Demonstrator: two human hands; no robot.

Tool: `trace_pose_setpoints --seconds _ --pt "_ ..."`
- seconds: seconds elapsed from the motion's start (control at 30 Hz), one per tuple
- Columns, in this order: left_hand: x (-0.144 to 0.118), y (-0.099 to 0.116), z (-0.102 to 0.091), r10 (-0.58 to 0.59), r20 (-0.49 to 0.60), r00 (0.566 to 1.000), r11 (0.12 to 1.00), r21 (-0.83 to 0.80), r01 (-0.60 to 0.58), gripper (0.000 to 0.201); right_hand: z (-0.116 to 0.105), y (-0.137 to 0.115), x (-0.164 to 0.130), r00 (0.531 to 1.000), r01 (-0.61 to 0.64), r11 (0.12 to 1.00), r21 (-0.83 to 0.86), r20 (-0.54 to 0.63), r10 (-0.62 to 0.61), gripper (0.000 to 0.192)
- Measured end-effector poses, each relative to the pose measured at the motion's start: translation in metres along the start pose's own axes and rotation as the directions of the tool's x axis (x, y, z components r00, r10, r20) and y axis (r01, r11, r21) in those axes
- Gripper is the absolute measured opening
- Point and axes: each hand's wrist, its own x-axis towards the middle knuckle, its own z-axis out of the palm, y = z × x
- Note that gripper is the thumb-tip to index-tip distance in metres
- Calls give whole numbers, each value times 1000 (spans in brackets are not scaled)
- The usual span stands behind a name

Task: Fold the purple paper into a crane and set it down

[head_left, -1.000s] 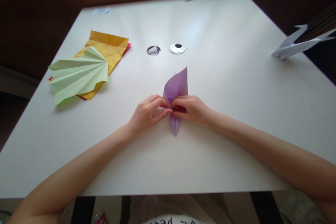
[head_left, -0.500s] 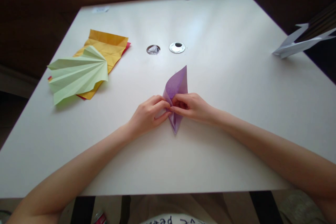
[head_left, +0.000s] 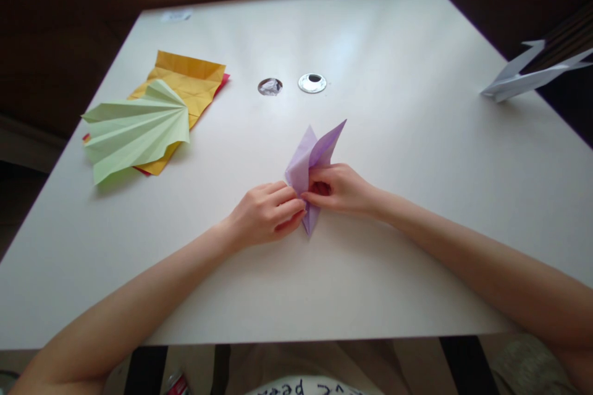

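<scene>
On the left of the white table [head_left: 393,284], a pleated light-green paper fan [head_left: 139,129] lies across a creased golden-yellow sheet [head_left: 192,83], with red paper [head_left: 223,85] showing at the edges underneath; a small white slip [head_left: 176,15] lies beyond them, near the far edge; the left hand [head_left: 271,213] has its fingers bent, their tips touching the lower left of the folded purple paper [head_left: 299,163], though whether they pinch it I cannot tell; the purple paper stands at mid-table between both hands, two points upward and one toward the person; beyond it are a round hole [head_left: 270,87] and a shiny round metal fitting [head_left: 312,83]; the right hand [head_left: 336,188] grips the purple paper's right flap between thumb and fingers; a white folded-paper piece [head_left: 523,77] rests at the table's right edge.
</scene>
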Motion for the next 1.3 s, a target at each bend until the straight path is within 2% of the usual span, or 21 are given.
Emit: trace_pose_setpoints --seconds 0.3,0.5,0.8,1.0,1.3 --pt "0 -1 1 20 44 999 1000 15 -20 14 2 2 1 1000 -26 998 -59 -6 25 16" --pt "0 -1 1 27 50 998 1000 12 -27 14 3 1 2 997 -67 997 -31 -43 66 16" --pt "-9 2 -7 65 59 996 997 26 -66 16 0 -1 2 997 -67 998 7 -23 67 13" --pt "-19 6 -12 48 142 989 999 12 -50 31 0 2 4 997 -66 997 25 -32 67 12" --pt "-20 9 -13 29 194 981 999 34 -36 31 -2 1 5 995 -80 997 3 -55 80 20"
